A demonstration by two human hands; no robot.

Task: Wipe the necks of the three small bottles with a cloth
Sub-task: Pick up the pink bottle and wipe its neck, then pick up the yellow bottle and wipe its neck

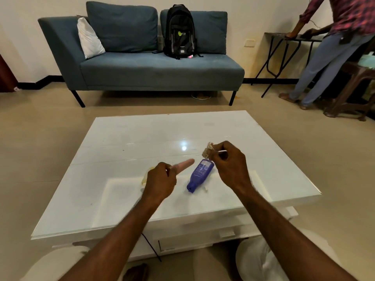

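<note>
A blue bottle (200,173) lies on its side on the white glass table (142,142), its cap pointing toward me. My left hand (160,182) is closed around a pink bottle (183,164) that sticks out toward the upper right, just left of the blue one. Partly hidden behind that hand, a pale yellowish bottle (145,177) rests on the table. My right hand (229,166) hovers just right of the blue bottle and pinches a crumpled beige cloth (207,150) above the bottle's far end.
A blue sofa (154,67) with a black backpack (180,31) stands beyond the table. At the right a person (332,43) leans on a dark folding table (284,49), next to a wooden stool (353,90). My knees sit under the table's near edge.
</note>
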